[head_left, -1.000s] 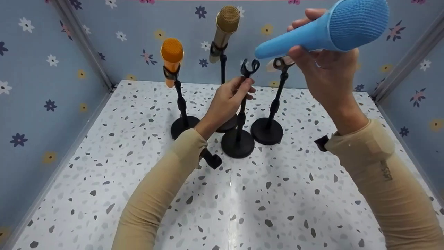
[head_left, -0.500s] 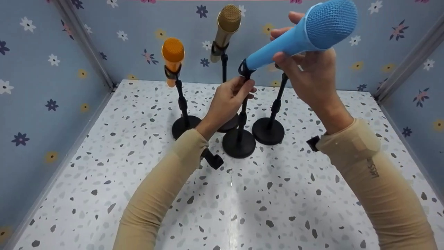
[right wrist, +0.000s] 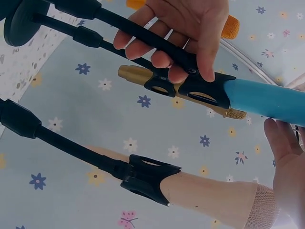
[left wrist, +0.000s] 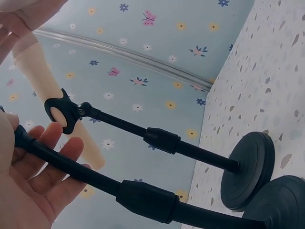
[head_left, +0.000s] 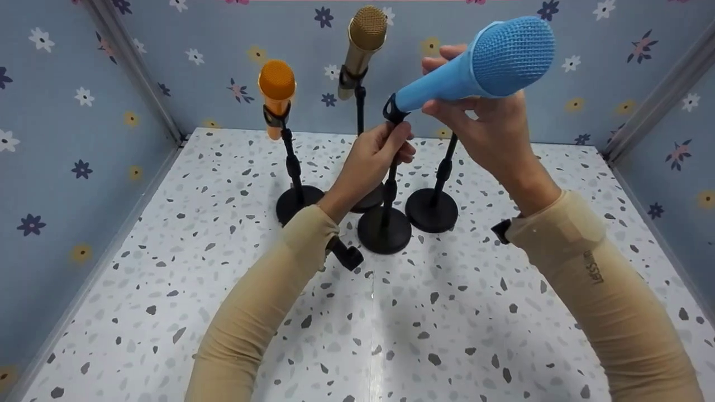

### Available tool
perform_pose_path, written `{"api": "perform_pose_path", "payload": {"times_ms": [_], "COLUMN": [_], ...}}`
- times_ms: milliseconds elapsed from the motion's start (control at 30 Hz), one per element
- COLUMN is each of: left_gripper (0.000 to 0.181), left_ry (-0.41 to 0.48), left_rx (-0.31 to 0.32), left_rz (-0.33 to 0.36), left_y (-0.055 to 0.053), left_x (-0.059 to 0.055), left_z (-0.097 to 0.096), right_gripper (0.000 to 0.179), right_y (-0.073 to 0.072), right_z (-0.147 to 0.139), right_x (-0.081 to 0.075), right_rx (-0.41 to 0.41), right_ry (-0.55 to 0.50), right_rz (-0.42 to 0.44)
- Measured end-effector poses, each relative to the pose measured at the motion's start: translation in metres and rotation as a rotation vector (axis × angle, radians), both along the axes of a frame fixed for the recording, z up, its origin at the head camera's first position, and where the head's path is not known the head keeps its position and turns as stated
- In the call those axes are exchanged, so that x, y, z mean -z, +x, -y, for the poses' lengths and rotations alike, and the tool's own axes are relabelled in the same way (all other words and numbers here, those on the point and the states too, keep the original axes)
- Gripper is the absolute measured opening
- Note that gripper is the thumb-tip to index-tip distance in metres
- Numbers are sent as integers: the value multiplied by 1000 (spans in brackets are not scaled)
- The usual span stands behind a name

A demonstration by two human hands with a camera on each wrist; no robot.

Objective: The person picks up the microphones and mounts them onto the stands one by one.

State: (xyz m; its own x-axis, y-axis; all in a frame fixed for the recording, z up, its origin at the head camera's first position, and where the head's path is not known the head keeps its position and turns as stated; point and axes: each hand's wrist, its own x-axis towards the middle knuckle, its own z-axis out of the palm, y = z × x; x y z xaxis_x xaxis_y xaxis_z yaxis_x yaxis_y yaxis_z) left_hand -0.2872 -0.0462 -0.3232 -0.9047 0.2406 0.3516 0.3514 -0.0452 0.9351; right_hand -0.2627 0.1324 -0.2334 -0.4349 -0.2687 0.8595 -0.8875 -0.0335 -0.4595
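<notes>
My right hand (head_left: 494, 134) holds a blue microphone (head_left: 441, 85) by its handle, head up and to the right. The handle's narrow end meets the black clip (head_left: 392, 110) of the front microphone stand (head_left: 384, 231); in the right wrist view, the blue handle (right wrist: 267, 98) stands at the clip's opening. Just below that clip, my left hand (head_left: 368, 162) grips the top of the stand between thumb and fingers. In the left wrist view, the fingers (left wrist: 57, 164) lie along the black pole (left wrist: 90, 177). How deep the handle sits in the clip is hard to tell.
An orange microphone (head_left: 277, 84) stands at left and a gold one (head_left: 366, 33) behind, both clipped on black stands. Behind the right hand is another stand (head_left: 431, 210), bearing a pale microphone (right wrist: 209, 191). Flower-patterned panels (head_left: 195, 89) wall in the speckled tabletop (head_left: 447, 329).
My right hand has brought the blue microphone left and then down, so its narrow end now meets the clip. My left hand has stayed on the stand.
</notes>
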Motion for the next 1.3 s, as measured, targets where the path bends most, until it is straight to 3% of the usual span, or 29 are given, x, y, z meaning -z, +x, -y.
{"api": "perform_pose_path", "payload": {"times_ms": [233,400,567,800,933,1167,1300], "left_gripper": [27,33,35,35,33,29,30], "left_ry": [64,71,96,89,64,27,30], "left_rx": [19,-22,-43,-59,-87,-112,-128], "left_rz": [-16,-33,-60,-90,-92,-98,-111], "left_y": [1,2,3,2,4,9,9], "left_x": [-1,4,9,9,8,5,4], "left_z": [-6,-8,-8,-10,-10,-12,-14], "right_gripper": [52,51,54,56,58,68,70], "right_y": [-1,-2,-3,-5,-6,-8,-9], "right_z": [2,1,0,-1,-6,-16,-12], "right_x": [-7,-15,-18,-27,-36,-42,-40], "right_rx": [-34,-43,-107,-60,-74,-151,-196], "right_ry": [79,246,326,488,567,502,473], "right_rz": [18,-15,-12,-161,-185,-65,-49]}}
